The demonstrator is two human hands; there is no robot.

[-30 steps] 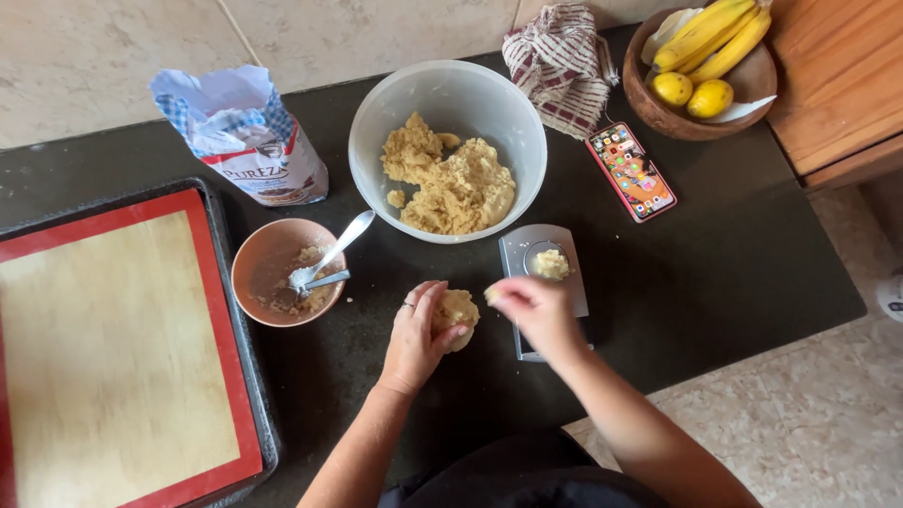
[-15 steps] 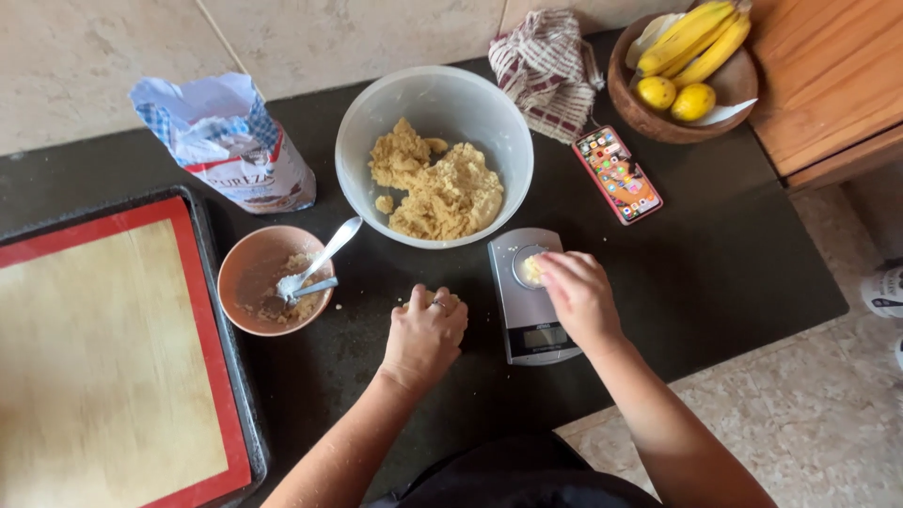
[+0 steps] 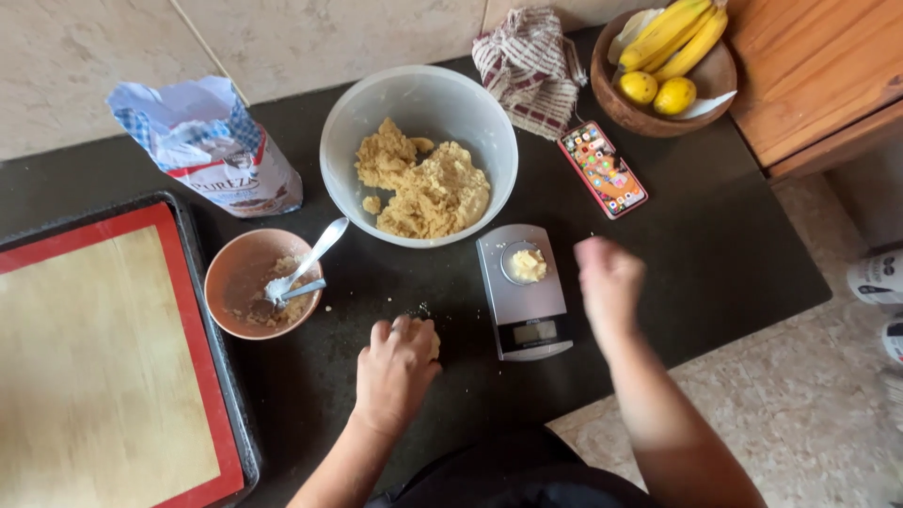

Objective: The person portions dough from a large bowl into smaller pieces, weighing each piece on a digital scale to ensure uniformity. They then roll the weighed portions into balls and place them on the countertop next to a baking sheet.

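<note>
— Where is the dough lump (image 3: 428, 331) relative to each grip?
— Under the left hand (image 3: 395, 369), fingers curled over it, pressing it on the dark surface (image 3: 715, 245). The right hand (image 3: 609, 282), blurred, seems loosely closed and empty.
— And beyond?
— A small piece (image 3: 529, 264) sits on the scale (image 3: 522, 292); half a second ago the right hand was on it and has since lifted away rightward.

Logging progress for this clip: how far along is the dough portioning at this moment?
Done: a small dough piece sits on the kitchen scale. In hand: the left hand presses a dough lump against the dark counter; the right hand, blurred, is beside the scale, seemingly empty. Left: most dough remains in the big bowl, and the lined baking tray holds no pieces.
</note>
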